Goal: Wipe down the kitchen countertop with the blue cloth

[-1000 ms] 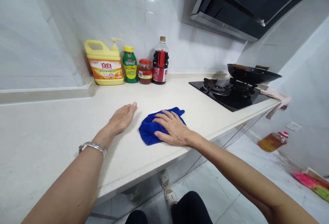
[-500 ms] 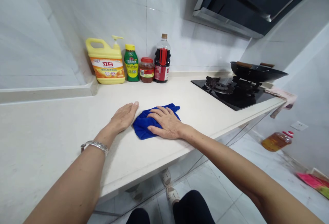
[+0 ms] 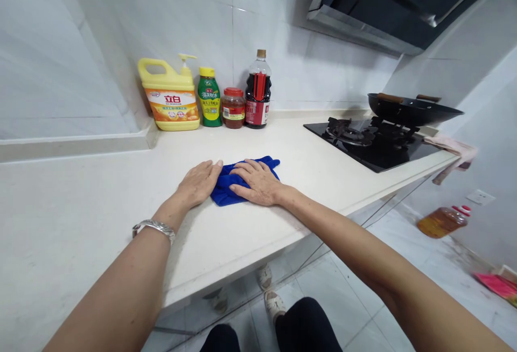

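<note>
A crumpled blue cloth [image 3: 226, 195] lies on the white countertop [image 3: 258, 239]. My right hand [image 3: 258, 182] rests flat on top of it, palm down, with the fingers spread and the thumb apart, covering much of the cloth's right side. Just to the left, my left hand [image 3: 200, 182] lies on the counter with its fingers stretched out and grips nothing. Its thumb side meets the cloth's left edge. A silver bracelet [image 3: 153, 227] circles my left wrist.
Along the wall stand a yellow detergent jug [image 3: 172, 96], a green squeeze bottle [image 3: 209, 98], a red-lidded jar [image 3: 233, 109] and a dark sauce bottle [image 3: 257, 96]. At right, a wok [image 3: 414, 110] sits on the gas stove [image 3: 377, 152]. An oil bottle [image 3: 442, 221] is on the floor.
My right hand and the blue cloth have slid slightly away from me and to the left. My left hand, apart from the cloth before, now meets its edge.
</note>
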A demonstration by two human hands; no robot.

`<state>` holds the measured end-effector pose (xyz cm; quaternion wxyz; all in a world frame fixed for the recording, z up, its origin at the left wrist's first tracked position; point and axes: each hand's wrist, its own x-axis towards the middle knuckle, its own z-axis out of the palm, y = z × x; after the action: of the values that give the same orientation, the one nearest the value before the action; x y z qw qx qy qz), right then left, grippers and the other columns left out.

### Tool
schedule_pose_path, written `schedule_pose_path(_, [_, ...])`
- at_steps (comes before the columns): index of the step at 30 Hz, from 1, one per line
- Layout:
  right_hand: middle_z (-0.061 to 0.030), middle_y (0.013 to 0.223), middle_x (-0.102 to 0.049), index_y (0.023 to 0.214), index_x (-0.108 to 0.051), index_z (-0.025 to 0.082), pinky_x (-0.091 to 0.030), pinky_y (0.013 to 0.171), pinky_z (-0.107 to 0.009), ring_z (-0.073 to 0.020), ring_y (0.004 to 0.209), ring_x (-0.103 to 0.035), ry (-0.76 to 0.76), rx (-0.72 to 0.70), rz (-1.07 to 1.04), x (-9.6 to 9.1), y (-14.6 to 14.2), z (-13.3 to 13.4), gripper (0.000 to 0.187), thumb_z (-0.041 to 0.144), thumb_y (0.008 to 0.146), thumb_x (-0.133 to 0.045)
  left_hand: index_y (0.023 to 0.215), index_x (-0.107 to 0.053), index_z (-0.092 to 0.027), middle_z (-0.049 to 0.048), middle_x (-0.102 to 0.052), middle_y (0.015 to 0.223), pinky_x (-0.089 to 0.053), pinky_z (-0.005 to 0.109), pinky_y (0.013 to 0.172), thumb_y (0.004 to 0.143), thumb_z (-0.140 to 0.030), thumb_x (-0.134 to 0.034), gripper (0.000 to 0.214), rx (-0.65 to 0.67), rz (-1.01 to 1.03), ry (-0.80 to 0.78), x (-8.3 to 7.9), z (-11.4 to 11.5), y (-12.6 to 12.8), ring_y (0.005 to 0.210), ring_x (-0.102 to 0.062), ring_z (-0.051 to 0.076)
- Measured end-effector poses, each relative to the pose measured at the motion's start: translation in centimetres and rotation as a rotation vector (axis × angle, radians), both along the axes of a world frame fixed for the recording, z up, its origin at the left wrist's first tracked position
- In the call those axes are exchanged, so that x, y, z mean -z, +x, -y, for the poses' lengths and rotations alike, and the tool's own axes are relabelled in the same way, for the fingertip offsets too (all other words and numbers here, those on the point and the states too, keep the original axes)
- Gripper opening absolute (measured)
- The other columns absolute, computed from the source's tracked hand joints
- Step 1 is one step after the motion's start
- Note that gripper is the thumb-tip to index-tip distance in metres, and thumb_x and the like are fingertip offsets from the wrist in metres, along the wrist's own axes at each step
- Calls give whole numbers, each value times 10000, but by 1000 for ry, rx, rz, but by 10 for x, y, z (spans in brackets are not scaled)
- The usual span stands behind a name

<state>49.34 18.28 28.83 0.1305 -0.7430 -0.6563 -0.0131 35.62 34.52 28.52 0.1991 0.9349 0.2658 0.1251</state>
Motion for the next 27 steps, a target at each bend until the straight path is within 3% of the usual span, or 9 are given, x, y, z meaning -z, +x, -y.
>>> schedule_pose_path(4, [-74,1635,-428,1496,-512,262,-223,1251,-616,-333,1541,-286,-3,4,-7,1,3,-4,595,626,1040,-397,1497,-496,-65,190,-399,1639,-199,431,1306,1004,-520,-119,769,-15,-75,33,-3,4,0,1556,-320,284])
schedule_pose_path(18, [-63,1623,-448,1463,-539,268,-230,1251,-594,-316,1540,-291,38,13,-27,6,10,-11,566,620,1041,-405,1503,-495,-97,180,-416,1635,-196,438,1303,998,-441,-125,715,47,-154,143,-2,4,0,1563,-300,286])
schedule_pose_path(27, [-60,1587,-485,1430,-569,276,-248,1243,-576,-298,1513,-338,67,10,-46,8,20,-18,533,607,1045,-410,1513,-476,-83,169,-441,1621,-179,443,1313,986,-506,-117,765,32,-106,81,1,3,2,1558,-303,286])
